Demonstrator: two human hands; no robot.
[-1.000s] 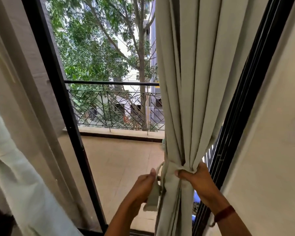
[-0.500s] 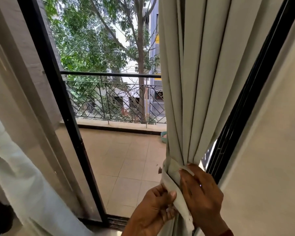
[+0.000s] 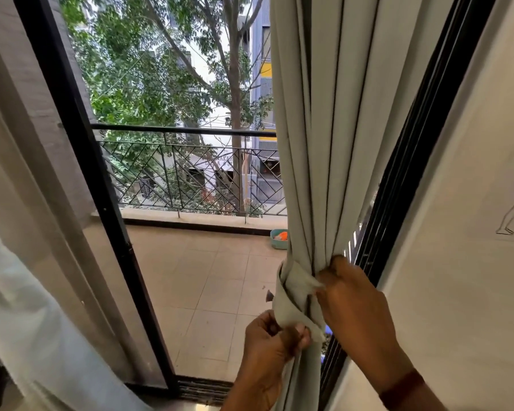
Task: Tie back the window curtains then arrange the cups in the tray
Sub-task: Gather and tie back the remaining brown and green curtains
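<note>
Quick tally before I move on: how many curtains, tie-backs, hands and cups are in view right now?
Curtains: 2, right curtain, left curtain
Tie-backs: 1, tie-back
Hands: 2, left hand, right hand
Cups: 0
Total: 5

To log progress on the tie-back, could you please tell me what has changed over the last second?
The tie strip, loose beside the curtain a second ago, is now wrapped round the gathered folds and crossed over itself. The left hand has dropped below the wrap and grips the strip's end. The right hand still holds the curtain at the wrap.
</note>
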